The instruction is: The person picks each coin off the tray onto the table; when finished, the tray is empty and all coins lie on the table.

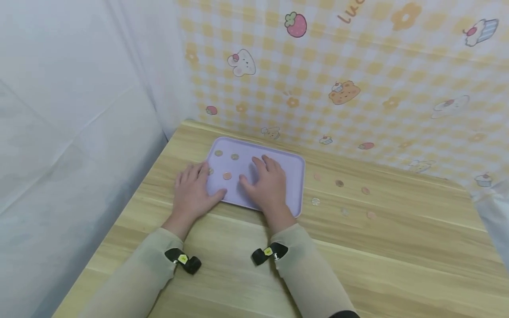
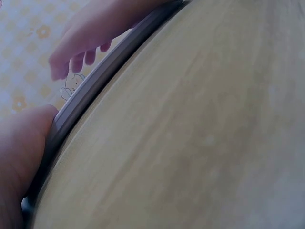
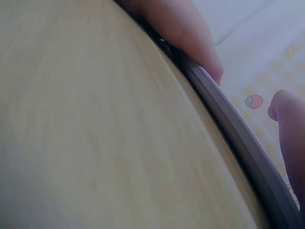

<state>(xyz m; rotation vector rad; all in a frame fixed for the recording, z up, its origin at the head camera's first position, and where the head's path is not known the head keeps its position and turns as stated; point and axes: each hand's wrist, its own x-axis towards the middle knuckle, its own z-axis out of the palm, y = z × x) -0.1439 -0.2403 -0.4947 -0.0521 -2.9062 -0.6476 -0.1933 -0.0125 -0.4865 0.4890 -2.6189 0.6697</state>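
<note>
- The left hand (image 1: 193, 191) is lying over the left end of the purple tray (image 1: 295, 176), with fingers relaxed and thumb reaching to the front rim. It is resting on the tray rather than gripping it; I think it should be pressing evenly, so that the tray is not sliding or tipping.
- The right hand (image 1: 270, 183) is hovering over the right half of the tray, its fingers spread and slightly bent. I am seeing nothing held in it, but the palm side is mostly turned away, so I cannot tell fully.
- In the tray, four coins (image 1: 227, 176) are showing, lying flat and apart on the left half. One is sitting just beside the left fingers, partly covered, so these fingers should be staying gentle there.
- Such thin coins are probably being difficult to lift; finger and thumb should be meeting at the edge of one coin, without pushing its neighbours.
- Right of the tray, six more coins (image 1: 339, 183) are lying on the wooden desk (image 1: 397, 251), in two loose rows. The right sleeve (image 1: 314, 269) should be passing high above them.
- Behind, a checked cloth (image 1: 310, 66) is hanging.
</note>
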